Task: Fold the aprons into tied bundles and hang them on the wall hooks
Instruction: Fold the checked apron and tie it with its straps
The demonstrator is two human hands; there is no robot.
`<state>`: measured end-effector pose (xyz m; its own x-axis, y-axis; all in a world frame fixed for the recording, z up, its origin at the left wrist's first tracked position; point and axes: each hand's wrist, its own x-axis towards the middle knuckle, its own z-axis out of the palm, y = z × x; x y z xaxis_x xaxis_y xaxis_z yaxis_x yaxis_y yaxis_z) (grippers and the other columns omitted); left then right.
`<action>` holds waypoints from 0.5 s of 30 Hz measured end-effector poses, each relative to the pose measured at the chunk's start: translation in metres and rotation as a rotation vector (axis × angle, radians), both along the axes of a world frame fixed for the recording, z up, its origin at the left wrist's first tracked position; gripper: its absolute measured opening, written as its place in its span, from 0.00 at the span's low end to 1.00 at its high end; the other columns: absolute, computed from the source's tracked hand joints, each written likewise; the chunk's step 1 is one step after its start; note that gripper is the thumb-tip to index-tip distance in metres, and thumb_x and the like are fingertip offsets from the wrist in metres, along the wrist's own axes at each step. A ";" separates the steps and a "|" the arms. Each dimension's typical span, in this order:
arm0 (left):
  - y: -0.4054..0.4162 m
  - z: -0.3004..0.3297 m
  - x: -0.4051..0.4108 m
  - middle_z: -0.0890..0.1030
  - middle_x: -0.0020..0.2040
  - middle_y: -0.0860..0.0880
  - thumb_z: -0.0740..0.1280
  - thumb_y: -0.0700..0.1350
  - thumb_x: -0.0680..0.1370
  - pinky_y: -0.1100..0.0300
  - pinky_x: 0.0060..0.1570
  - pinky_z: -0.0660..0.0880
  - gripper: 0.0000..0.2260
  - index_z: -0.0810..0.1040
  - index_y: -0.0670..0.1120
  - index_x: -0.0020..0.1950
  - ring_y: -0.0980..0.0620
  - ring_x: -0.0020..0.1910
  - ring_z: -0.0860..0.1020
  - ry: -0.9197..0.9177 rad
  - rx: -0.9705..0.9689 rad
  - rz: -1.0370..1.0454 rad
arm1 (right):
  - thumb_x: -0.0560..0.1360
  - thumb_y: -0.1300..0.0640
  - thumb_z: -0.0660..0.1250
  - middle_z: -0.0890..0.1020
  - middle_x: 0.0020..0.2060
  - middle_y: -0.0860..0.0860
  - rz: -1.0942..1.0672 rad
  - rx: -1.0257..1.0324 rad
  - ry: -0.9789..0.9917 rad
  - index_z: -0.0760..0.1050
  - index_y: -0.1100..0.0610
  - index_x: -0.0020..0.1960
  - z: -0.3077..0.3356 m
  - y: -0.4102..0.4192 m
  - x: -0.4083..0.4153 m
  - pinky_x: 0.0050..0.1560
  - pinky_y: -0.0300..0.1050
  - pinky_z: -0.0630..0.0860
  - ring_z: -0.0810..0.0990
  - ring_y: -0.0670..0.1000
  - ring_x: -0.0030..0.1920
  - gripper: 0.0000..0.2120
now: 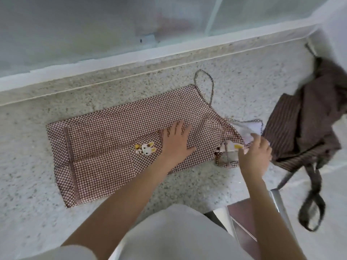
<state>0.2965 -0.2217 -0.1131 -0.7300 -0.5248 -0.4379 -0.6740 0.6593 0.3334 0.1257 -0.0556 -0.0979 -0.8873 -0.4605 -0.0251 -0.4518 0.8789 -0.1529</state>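
The speckled stone counter (131,186) fills most of the view, under a frosted window (93,25). On it lies the checked apron (116,128), folded into a long strip, its neck loop (204,85) pointing toward the window. At the right edge of the counter is a crumpled brown striped apron (304,124), one strap (311,209) hanging down. The person's left hand (175,145) lies flat with straight fingers, pressing on the checked apron beside a small rabbit patch (146,148). The right hand (256,156) has curled fingers and pinches the apron's turned-over end, which shows a white lining (246,130).
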 end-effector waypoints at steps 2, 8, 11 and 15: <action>0.005 -0.009 -0.003 0.40 0.77 0.46 0.61 0.69 0.71 0.36 0.69 0.42 0.42 0.44 0.53 0.77 0.42 0.75 0.41 -0.089 -0.002 -0.026 | 0.68 0.62 0.71 0.71 0.62 0.61 0.102 0.158 0.023 0.69 0.57 0.64 -0.011 0.012 -0.015 0.51 0.62 0.70 0.70 0.66 0.58 0.25; 0.005 -0.022 0.004 0.37 0.77 0.50 0.64 0.71 0.66 0.38 0.69 0.38 0.46 0.43 0.59 0.76 0.46 0.75 0.36 -0.090 -0.039 -0.019 | 0.74 0.58 0.62 0.80 0.48 0.60 0.344 -0.030 0.031 0.77 0.60 0.51 -0.005 0.021 -0.084 0.44 0.57 0.74 0.78 0.65 0.48 0.10; 0.002 -0.024 0.008 0.37 0.77 0.52 0.64 0.72 0.65 0.39 0.70 0.38 0.46 0.44 0.60 0.76 0.47 0.75 0.36 -0.095 -0.043 -0.003 | 0.80 0.56 0.55 0.80 0.41 0.61 0.247 -0.067 -0.194 0.73 0.63 0.54 0.005 0.010 -0.113 0.37 0.50 0.69 0.78 0.63 0.41 0.12; 0.004 -0.023 0.005 0.38 0.77 0.52 0.65 0.72 0.64 0.39 0.71 0.41 0.46 0.46 0.61 0.75 0.48 0.75 0.37 -0.089 -0.055 0.021 | 0.79 0.55 0.57 0.79 0.40 0.58 0.360 0.160 -0.112 0.73 0.61 0.54 0.007 -0.009 -0.147 0.37 0.49 0.70 0.76 0.60 0.39 0.11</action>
<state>0.3012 -0.2182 -0.1366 -0.6779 -0.5647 -0.4707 -0.7134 0.6599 0.2358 -0.0216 -0.0649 -0.0906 -0.6580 -0.7233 -0.2093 -0.7230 0.6846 -0.0928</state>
